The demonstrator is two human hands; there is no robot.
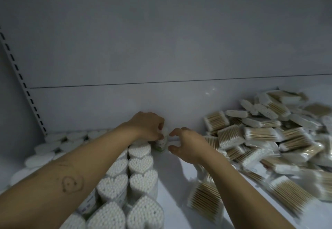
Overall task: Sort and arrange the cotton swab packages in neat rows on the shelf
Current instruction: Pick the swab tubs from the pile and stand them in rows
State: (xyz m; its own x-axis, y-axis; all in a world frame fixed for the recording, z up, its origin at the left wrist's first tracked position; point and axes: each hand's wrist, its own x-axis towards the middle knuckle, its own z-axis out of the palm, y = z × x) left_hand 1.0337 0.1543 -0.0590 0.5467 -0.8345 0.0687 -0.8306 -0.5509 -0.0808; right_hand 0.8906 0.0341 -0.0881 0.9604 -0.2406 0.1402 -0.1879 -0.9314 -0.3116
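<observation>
Package (161,143) stands roughly upright, axis vertical, left hand (147,126) gripping its top.

White heart-shaped swab packs (142,163), tan-stemmed flat packs (258,135), white shelf (179,184)

Shelf (172,180), white, with pale back panel (161,49) and slotted upright (19,78) at the left. Left side: heart-shaped packs (140,164) of white cotton swabs, standing in close rows, tips up. At the far end of the rightmost row: one single pack (162,143) (green-marked label, print too blurred to read), its top in the grip of the left hand (149,126), fingers curled over it. Right hand (186,144) just beside that pack, thumb and fingers curved apart; contact cannot be told. Right side: flat packs (269,131) of wooden-stick swabs in a loose, overlapping heap. Left forearm bears a small drawn face (71,182).
</observation>
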